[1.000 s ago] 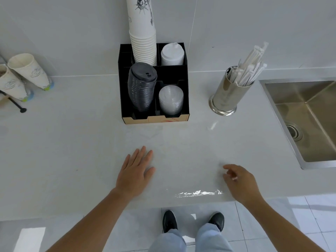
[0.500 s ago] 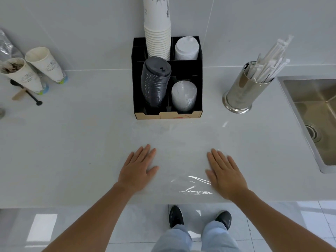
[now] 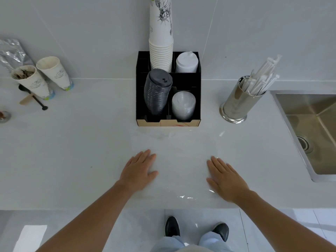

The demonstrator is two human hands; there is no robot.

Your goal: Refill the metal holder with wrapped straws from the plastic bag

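A clear, flat plastic bag (image 3: 178, 160) lies on the white counter in front of me, hard to see but for glints near its front edge; no straws show in it. My left hand (image 3: 139, 170) rests flat, fingers spread, on its left side. My right hand (image 3: 224, 176) lies flat on its right side. The shiny metal holder (image 3: 236, 104) stands at the back right, with several white wrapped straws (image 3: 261, 77) leaning out of it to the right.
A black organiser (image 3: 168, 122) with cup and lid stacks stands behind the bag. Two used paper cups (image 3: 43, 79), a foil pouch and stirrers are at the far left. A steel sink (image 3: 312, 128) lies to the right. The counter's front edge runs just under my wrists.
My right hand went from curled at the bag's right edge to lying flat on the bag. The bag looks smoother. The view shifted left and tilted, the left hand stayed flat.
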